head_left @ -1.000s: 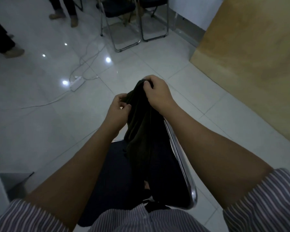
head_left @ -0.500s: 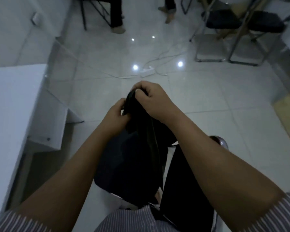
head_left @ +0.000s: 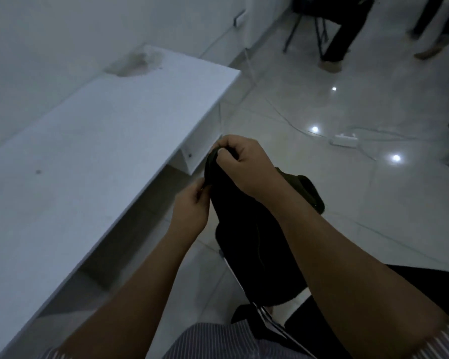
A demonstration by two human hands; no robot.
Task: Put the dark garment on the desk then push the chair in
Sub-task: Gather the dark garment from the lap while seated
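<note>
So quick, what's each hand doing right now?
Left hand: closed, pinching the edge of the dark garment.
Right hand: closed, gripping the top of the same garment, which hangs beside the desk, not yet on it.

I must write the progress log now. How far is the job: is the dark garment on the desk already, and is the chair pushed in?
Neither step is finished. Done: the dark garment is picked up. In hand: the left hand and right hand both pinch its top edge, beside the white desk, not over it. Left: lay it on the desk, then push in the chair, which stands out from the desk.
</note>
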